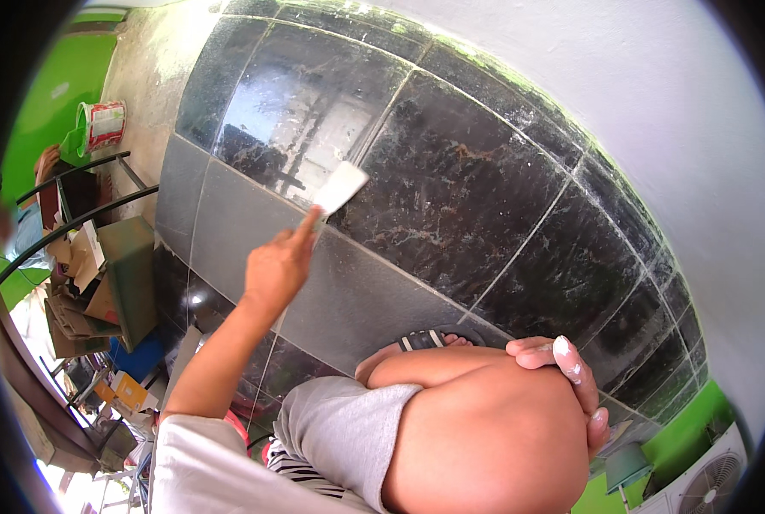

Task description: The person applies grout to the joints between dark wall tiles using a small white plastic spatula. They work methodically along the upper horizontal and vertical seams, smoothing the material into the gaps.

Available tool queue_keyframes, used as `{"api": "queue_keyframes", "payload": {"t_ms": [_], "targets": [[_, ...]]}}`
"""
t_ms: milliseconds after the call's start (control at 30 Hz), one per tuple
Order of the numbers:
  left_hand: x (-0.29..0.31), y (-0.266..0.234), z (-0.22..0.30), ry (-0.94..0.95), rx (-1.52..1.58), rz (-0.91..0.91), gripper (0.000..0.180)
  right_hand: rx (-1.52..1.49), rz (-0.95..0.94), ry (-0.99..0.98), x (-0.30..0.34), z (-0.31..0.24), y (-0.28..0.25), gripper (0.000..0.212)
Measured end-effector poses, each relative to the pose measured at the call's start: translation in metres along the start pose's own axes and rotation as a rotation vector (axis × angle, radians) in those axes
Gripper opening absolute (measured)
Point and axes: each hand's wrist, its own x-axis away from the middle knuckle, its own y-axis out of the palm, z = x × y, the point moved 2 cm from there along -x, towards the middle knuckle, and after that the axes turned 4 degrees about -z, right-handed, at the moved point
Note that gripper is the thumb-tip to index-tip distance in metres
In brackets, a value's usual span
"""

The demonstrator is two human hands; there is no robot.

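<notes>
My left hand (277, 267) is closed around a scraper (341, 188) with a broad, pale, flat blade. The index finger stretches along it toward the blade. The blade is over the dark, glossy tile floor (451, 180), close to a grout line; whether it touches the tile I cannot tell. White dust and smears mark the tiles around it. My right hand (576, 377) lies over my bent knee (494, 420), fingers slightly apart and white residue on them; its palm is hidden.
A white wall (657, 111) curves along the right. A red-and-white bucket (105, 122), a black metal frame (74, 221) and cardboard boxes (91, 274) stand at the left. My sandalled foot (421, 341) is near the middle. A white fan unit (708, 484) sits at lower right.
</notes>
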Motion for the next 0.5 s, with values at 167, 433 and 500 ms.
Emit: {"api": "queue_keyframes", "payload": {"t_ms": [167,433,500], "targets": [[0.001,-0.017,-0.042,-0.143,-0.032,-0.034,0.044,-0.021,-0.102,0.025,-0.008,0.007,-0.007,0.07],[-0.091,-0.04,-0.101,-0.184,0.092,0.183,0.037,0.045,-0.029,0.079,-0.002,0.0,0.008,0.072],[-0.077,-0.037,-0.068,-0.188,0.17,0.119,0.037,0.07,-0.014,0.078,0.0,-0.002,0.005,0.072]]}}
